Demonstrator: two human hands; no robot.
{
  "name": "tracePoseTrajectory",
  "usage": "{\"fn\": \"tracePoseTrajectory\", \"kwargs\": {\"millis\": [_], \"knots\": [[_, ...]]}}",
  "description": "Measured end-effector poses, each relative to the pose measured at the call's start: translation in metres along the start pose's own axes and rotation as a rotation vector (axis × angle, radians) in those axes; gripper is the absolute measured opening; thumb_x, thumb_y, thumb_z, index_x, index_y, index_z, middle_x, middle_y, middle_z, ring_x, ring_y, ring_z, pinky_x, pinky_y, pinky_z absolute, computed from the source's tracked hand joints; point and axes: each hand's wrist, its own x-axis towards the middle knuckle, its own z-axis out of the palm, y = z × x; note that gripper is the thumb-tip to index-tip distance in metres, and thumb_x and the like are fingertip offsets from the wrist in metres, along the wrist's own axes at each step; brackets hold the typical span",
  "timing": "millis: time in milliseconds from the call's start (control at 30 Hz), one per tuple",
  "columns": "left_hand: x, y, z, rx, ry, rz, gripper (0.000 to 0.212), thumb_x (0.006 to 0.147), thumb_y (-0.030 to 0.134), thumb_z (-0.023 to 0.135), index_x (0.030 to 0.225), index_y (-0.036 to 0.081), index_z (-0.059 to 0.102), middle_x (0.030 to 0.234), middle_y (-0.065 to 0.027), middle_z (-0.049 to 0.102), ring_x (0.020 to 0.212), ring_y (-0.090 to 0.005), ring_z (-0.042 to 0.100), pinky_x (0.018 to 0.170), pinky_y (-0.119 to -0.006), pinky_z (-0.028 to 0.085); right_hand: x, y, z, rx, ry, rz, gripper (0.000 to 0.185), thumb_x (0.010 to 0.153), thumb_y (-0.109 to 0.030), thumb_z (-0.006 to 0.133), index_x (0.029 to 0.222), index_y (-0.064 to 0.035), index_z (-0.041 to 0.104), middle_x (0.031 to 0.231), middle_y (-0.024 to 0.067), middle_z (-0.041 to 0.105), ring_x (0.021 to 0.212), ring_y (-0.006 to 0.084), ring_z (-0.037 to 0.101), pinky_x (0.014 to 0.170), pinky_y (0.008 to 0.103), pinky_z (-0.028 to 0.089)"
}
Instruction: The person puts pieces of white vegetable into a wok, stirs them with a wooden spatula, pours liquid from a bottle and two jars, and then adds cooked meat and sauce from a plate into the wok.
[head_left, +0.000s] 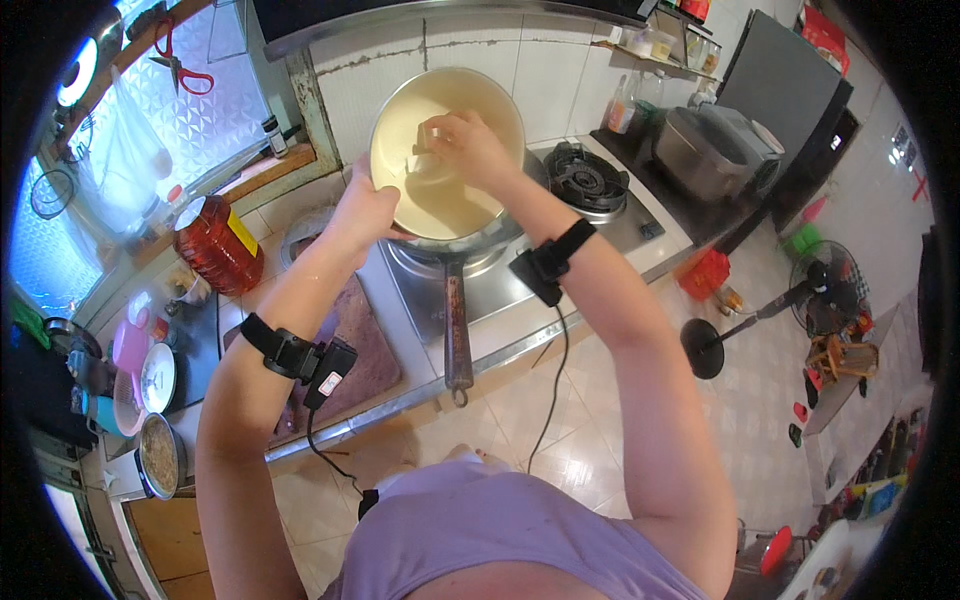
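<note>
My left hand (369, 208) grips the near-left rim of a cream-coloured basin (457, 214), thumb on the inside wall. The basin is tilted so that its inside faces me. Below it a wok (495, 244) sits on the gas stove (420, 281), its long worn handle (457, 322) pointing towards me. My right hand (469, 148) reaches inside the basin, fingers pinched around a small pale object (424, 163); its kind is unclear. Most of the wok's inside is hidden by the basin.
A second burner (585, 176) lies to the right. A jug of red-brown liquid (221, 244) and a brown cutting board (360, 345) stand left. Further left are a white plate (158, 377) and a metal pot (159, 455). A standing fan (821, 289) is on the floor.
</note>
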Motion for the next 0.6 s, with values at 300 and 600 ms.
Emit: {"fn": "tracePoseTrajectory", "kwargs": {"millis": [300,600], "knots": [[0.041,0.008,0.014,0.074,0.125,0.132,0.062,0.084,-0.002,0.037,0.142,0.008,0.015,0.127,-0.0194,0.046,0.105,-0.0320,0.059,0.064,-0.038,0.060,0.006,0.030,0.041,-0.057,0.032,-0.373,0.013,0.079,-0.022,0.065,0.090,-0.0152,0.065,0.100,0.0108,0.061,0.092,0.0348,0.055,0.082,0.0422,0.046],[0.067,-0.030,-0.005,0.880,0.500,0.415,0.069,0.080,0.001,0.044,0.142,0.000,0.012,0.137,-0.0326,0.033,0.094,-0.0520,0.056,0.080,-0.052,0.048,-0.009,0.068,0.036,-0.471,-0.711,-0.242,0.020,0.079,-0.027,0.058,0.080,-0.0082,0.066,0.089,0.0154,0.065,0.088,0.0360,0.062,0.078,0.0451,0.049]]}}
